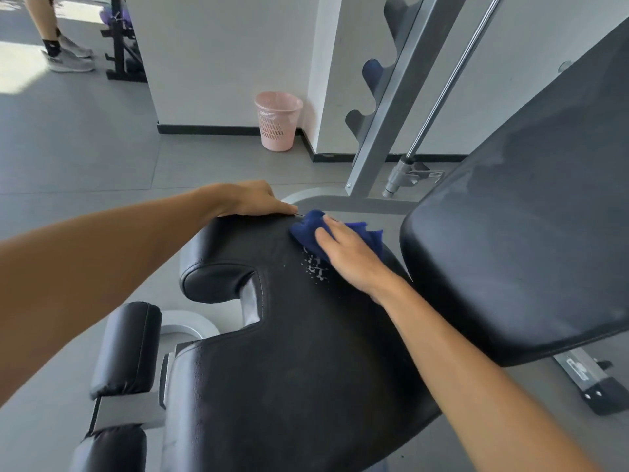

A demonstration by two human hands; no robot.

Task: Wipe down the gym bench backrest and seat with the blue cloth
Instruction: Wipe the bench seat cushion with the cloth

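Observation:
The black padded seat [292, 362] of the gym bench fills the lower middle, and the inclined black backrest [531, 233] rises to the right. My right hand [350, 257] presses the bunched blue cloth [309, 229] flat onto the far part of the seat. A patch of white droplets or flecks [315, 269] lies on the pad just beside the cloth. My left hand [255, 199] grips the far edge of the seat, fingers curled over it, a short way left of the cloth.
Black leg roller pads [126, 349] stick out at the lower left. A grey rack upright [384, 110] with notched hooks and a chrome bar stand behind the bench. A pink waste bin [277, 120] sits by the white wall. Another person's legs and shoes [66, 52] are at the top left.

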